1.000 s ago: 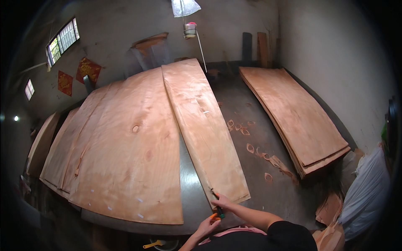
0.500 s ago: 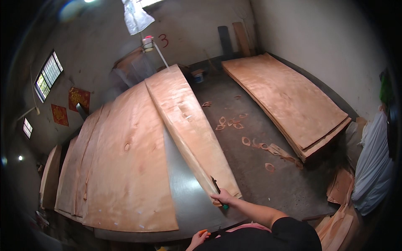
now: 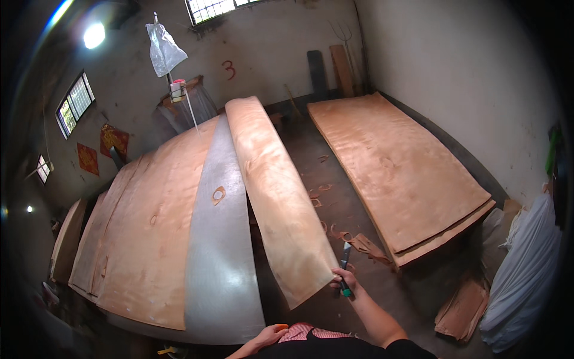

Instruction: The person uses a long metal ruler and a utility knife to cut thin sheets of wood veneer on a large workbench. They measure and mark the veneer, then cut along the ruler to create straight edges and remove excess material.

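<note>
A long, thin sheet of wood veneer (image 3: 275, 185) hangs over the right edge of a metal-topped table (image 3: 221, 269), its far end curled. My right hand (image 3: 344, 279) is closed on the sheet's near right corner and also grips a knife (image 3: 345, 256) with a green-ended handle, blade pointing away from me. My left hand (image 3: 267, 336) is low by the table's near edge, fingers closed around or near something orange (image 3: 280, 327); what it is I cannot make out. More veneer sheets (image 3: 143, 239) lie overlapping on the table's left. One ring-shaped veneer scrap (image 3: 219, 194) rests on the bare metal.
On the right stands a low stack of veneer sheets (image 3: 412, 173). Veneer scraps (image 3: 365, 245) litter the floor between it and the table. White sacking (image 3: 520, 269) and brown offcuts (image 3: 461, 308) lie at the near right. A plastic bag (image 3: 164, 51) hangs beyond the table.
My right hand has moved right, carrying the veneer sheet partly off the table. More bare metal and a ring-shaped scrap now show. The view has shifted too.
</note>
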`<move>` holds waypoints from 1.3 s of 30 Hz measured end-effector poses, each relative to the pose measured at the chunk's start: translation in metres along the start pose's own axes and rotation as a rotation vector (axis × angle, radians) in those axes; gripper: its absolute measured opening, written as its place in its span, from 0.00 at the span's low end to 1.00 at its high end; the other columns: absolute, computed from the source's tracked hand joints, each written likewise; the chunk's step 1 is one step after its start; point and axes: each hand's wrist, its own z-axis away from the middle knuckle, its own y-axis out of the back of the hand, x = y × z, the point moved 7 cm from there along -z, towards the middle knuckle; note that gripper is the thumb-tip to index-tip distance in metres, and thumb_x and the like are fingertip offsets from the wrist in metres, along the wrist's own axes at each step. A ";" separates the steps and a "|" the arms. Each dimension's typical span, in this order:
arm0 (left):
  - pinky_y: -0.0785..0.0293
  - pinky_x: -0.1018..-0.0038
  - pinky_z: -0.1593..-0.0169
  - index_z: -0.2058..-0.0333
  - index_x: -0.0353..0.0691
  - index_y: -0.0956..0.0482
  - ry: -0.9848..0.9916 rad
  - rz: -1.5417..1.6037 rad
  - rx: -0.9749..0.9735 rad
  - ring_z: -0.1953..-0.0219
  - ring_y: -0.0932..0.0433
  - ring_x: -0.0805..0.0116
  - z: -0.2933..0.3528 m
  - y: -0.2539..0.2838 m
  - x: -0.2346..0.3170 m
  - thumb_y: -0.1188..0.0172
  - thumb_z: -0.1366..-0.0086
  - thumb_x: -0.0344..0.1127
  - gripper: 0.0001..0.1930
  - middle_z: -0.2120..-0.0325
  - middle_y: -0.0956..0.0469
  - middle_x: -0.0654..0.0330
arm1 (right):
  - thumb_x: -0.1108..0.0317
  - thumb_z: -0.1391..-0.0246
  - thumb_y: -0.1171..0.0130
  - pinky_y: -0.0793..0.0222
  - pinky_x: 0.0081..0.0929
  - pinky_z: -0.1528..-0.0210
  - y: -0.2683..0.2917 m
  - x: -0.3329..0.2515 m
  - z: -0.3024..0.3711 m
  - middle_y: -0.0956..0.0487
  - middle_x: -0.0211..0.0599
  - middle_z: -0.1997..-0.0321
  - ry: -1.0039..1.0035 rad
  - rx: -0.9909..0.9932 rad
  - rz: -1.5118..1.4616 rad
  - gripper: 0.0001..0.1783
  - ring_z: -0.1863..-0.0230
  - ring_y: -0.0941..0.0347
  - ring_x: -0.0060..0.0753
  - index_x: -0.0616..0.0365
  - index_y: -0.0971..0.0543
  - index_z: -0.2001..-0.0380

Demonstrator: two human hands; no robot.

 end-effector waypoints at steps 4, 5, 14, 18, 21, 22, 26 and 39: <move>0.32 0.78 0.60 0.57 0.35 0.30 0.019 -0.038 -0.028 0.66 0.26 0.72 -0.068 -0.031 0.014 0.50 0.42 0.43 0.20 0.66 0.24 0.58 | 0.63 0.48 0.60 0.51 0.12 0.84 0.042 -0.067 0.065 0.45 0.13 0.91 0.096 0.072 -0.013 0.11 0.89 0.50 0.12 0.48 0.36 0.83; 0.31 0.78 0.61 0.57 0.34 0.30 0.007 -0.025 -0.031 0.67 0.26 0.72 -0.086 -0.041 0.031 0.50 0.42 0.43 0.20 0.67 0.24 0.58 | 0.63 0.48 0.59 0.51 0.12 0.84 0.054 -0.087 0.078 0.44 0.13 0.92 0.142 0.038 -0.032 0.11 0.89 0.50 0.12 0.48 0.36 0.83; 0.34 0.75 0.72 0.63 0.41 0.34 0.552 0.589 0.082 0.72 0.30 0.67 -0.275 -0.159 0.059 0.66 0.42 0.61 0.27 0.73 0.29 0.58 | 0.61 0.49 0.58 0.52 0.13 0.83 0.169 -0.254 0.165 0.44 0.14 0.90 0.254 0.068 0.150 0.11 0.87 0.48 0.14 0.52 0.34 0.81; 0.33 0.71 0.71 0.62 0.42 0.35 0.602 0.768 0.068 0.70 0.31 0.64 -0.329 -0.220 0.104 0.71 0.44 0.65 0.31 0.71 0.29 0.57 | 0.64 0.50 0.57 0.50 0.15 0.82 0.207 -0.335 0.200 0.43 0.18 0.90 0.250 0.237 0.247 0.10 0.87 0.47 0.16 0.53 0.35 0.83; 0.32 0.68 0.69 0.60 0.42 0.36 0.559 0.871 0.067 0.68 0.30 0.62 -0.378 -0.253 0.135 0.73 0.45 0.67 0.34 0.69 0.30 0.55 | 0.65 0.51 0.56 0.50 0.15 0.83 0.233 -0.386 0.218 0.43 0.19 0.91 0.267 0.267 0.254 0.09 0.88 0.46 0.17 0.53 0.35 0.83; 0.32 0.67 0.68 0.59 0.42 0.36 0.544 0.902 0.064 0.68 0.30 0.61 -0.389 -0.262 0.144 0.74 0.45 0.68 0.35 0.68 0.30 0.55 | 0.65 0.51 0.55 0.50 0.15 0.83 0.242 -0.397 0.222 0.43 0.19 0.91 0.273 0.257 0.249 0.09 0.88 0.46 0.17 0.53 0.35 0.83; 0.33 0.61 0.60 0.54 0.41 0.38 0.532 1.080 0.218 0.60 0.31 0.58 -0.423 -0.299 0.199 0.77 0.47 0.69 0.39 0.60 0.32 0.55 | 0.64 0.52 0.53 0.49 0.15 0.85 0.291 -0.450 0.246 0.41 0.19 0.91 0.320 0.342 0.222 0.11 0.89 0.44 0.17 0.50 0.35 0.86; 0.25 0.72 0.75 0.68 0.41 0.31 0.249 1.810 0.869 0.74 0.25 0.67 -0.445 -0.457 0.317 0.54 0.42 0.38 0.09 0.75 0.26 0.62 | 0.65 0.52 0.52 0.50 0.15 0.87 0.465 -0.678 0.387 0.41 0.19 0.92 0.238 0.312 0.195 0.13 0.91 0.46 0.17 0.49 0.36 0.88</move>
